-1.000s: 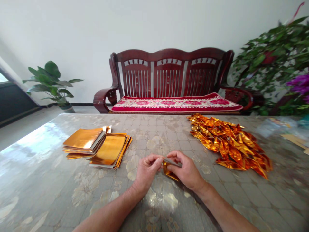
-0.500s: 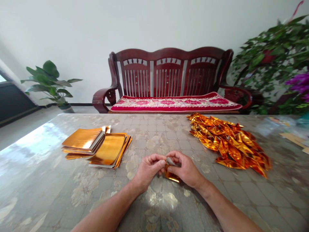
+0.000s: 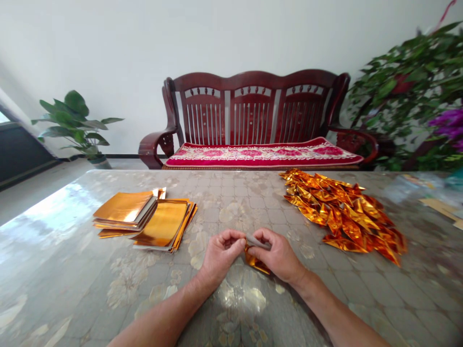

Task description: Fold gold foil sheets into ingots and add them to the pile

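Gold foil sheet (image 3: 257,264): between left grip (image 3: 221,251) and right grip (image 3: 281,255), over the counter (image 3: 238,193), grey side showing along its far edge.
Left pinch: thumb and forefinger closed on the sheet's left end.
Right hold: grasping its right side, thumb across the gold face.
Flat foil stacks (image 3: 142,218): beyond and left of the left grip.
Folded foil pieces (image 3: 343,212): heaped beyond and right of the right grip.
Step in hand: apparently folding or rolling the edge, shape unfinished.
Next move: seems to call for steady pinching, lest the edge spring loose.
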Demonstrator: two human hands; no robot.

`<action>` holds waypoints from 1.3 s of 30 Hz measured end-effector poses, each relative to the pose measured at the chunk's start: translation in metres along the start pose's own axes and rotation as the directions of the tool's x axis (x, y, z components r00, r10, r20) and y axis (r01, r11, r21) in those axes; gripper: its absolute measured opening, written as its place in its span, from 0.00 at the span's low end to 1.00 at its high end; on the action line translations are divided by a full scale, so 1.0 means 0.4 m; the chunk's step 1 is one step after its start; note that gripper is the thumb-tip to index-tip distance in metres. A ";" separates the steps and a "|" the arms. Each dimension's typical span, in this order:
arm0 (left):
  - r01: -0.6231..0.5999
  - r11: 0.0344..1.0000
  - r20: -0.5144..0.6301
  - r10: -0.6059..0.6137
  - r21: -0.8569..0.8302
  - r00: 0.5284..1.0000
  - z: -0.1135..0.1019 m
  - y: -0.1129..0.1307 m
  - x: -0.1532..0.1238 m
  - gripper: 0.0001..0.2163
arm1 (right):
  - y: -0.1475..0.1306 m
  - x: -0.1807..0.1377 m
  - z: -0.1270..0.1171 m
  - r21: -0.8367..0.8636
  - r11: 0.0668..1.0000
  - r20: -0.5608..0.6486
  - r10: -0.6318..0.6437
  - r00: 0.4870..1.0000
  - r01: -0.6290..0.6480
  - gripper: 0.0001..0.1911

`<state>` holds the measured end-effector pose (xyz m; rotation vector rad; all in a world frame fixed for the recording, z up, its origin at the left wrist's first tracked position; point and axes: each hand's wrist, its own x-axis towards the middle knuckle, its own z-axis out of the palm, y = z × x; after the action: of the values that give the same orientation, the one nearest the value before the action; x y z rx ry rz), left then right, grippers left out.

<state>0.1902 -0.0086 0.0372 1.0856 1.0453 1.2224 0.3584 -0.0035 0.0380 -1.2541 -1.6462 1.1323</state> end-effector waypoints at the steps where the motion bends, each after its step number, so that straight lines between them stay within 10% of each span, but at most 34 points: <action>1: -0.001 1.000 -0.009 0.001 -0.012 1.000 -0.001 -0.004 0.001 0.11 | 0.000 -0.001 0.000 -0.014 1.000 -0.001 0.005 1.000 -0.005 0.04; 24: -0.199 0.870 -0.065 0.255 0.451 0.965 -0.003 -0.011 -0.015 0.06 | 0.020 -0.010 0.010 -0.304 0.939 -0.100 -0.197 0.975 0.159 0.03; 39: -0.184 0.893 -0.099 0.244 0.411 0.965 0.010 -0.013 -0.027 0.06 | 0.011 -0.015 0.016 -0.403 0.874 -0.197 -0.373 0.907 0.272 0.08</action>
<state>0.1944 -0.0200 0.0331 1.4744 1.3581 1.3128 0.3549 -0.0100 0.0313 -1.2285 -1.8208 0.4337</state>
